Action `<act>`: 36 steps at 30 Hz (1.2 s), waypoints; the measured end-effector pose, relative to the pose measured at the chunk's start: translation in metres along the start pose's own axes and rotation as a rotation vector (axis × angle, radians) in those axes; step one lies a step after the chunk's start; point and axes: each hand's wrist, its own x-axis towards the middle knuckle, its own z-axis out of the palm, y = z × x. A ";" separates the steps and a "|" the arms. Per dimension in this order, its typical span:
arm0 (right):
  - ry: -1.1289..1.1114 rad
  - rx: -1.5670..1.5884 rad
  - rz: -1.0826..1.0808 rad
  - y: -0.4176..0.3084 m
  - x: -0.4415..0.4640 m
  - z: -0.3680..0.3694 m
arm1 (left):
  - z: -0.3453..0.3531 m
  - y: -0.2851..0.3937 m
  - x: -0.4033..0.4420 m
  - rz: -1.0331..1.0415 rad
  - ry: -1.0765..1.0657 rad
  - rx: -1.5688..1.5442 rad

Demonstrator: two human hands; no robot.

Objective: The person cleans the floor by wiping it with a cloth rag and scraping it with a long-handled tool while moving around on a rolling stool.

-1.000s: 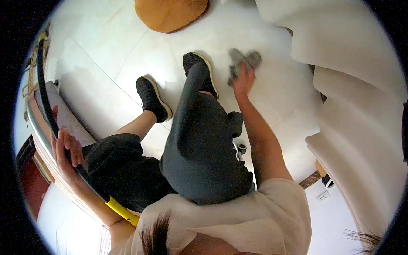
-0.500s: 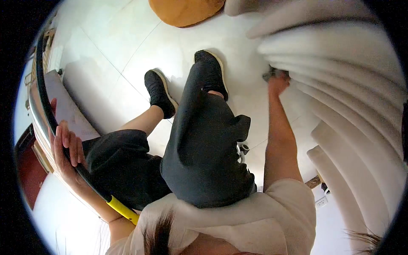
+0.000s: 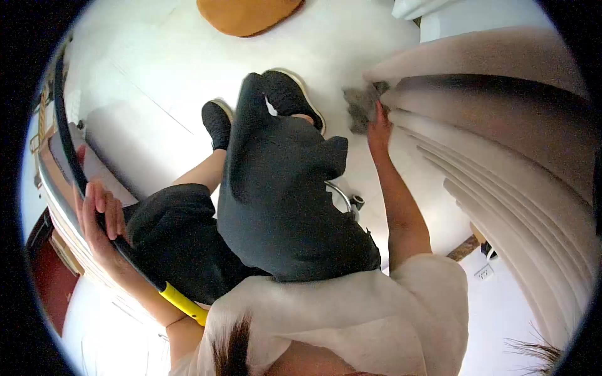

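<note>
At the left, the fingers of my left hand (image 3: 102, 216) are wrapped round a long black pole (image 3: 130, 255) with a yellow end section (image 3: 182, 303) against my forearm. The pole looks bowed in this wide view, and its far end is not clear. Low by the floor on the right, my right hand (image 3: 380, 130) is closed on a crumpled grey, cloth-like thing (image 3: 359, 111), beside the lower edge of a beige curtain (image 3: 501, 119). Blur hides how the fingers grip it.
Pale tiled floor (image 3: 160, 62) lies around my black shoes (image 3: 285, 94). A brown rounded seat or cushion (image 3: 251, 15) is at the top. Curved metal tubing with a caster (image 3: 356, 202) shows beneath me. White furniture (image 3: 439, 15) stands behind the curtain.
My right hand has moved left in view, and more of the grey thing shows, out from the curtain. The view has shifted, showing white furniture at the top right. My left hand keeps its hold.
</note>
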 end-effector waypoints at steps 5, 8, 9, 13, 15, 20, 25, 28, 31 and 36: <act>0.103 -0.077 0.314 0.114 -0.202 -0.072 | -0.012 -0.002 -0.010 -0.110 0.071 -0.056; -0.124 -0.230 0.805 0.132 -0.264 -0.065 | -0.005 0.000 -0.011 -0.087 0.072 -0.019; -0.123 -0.251 0.807 0.139 -0.270 -0.059 | 0.002 0.001 -0.011 -0.052 0.087 0.013; -0.054 -0.283 0.821 0.124 -0.224 -0.029 | 0.002 0.000 -0.012 -0.082 0.164 0.013; 0.050 -0.507 0.521 0.101 -0.190 -0.011 | 0.004 0.003 -0.011 -0.155 0.250 -0.031; -0.113 -0.173 0.120 -0.033 -0.049 0.040 | 0.021 0.010 -0.012 -0.172 0.267 -0.055; -0.221 0.021 0.016 -0.113 0.008 0.070 | -0.016 0.005 -0.022 -0.123 0.163 -0.055; -0.033 0.087 -0.071 -0.068 -0.005 0.049 | -0.004 0.009 -0.020 -0.139 0.176 -0.139; 0.065 -0.055 0.001 0.003 -0.057 -0.027 | -0.039 -0.001 -0.027 -0.129 0.074 -0.130; 0.059 -0.343 0.706 0.117 -0.151 -0.066 | -0.050 0.006 -0.022 -0.121 -0.023 -0.054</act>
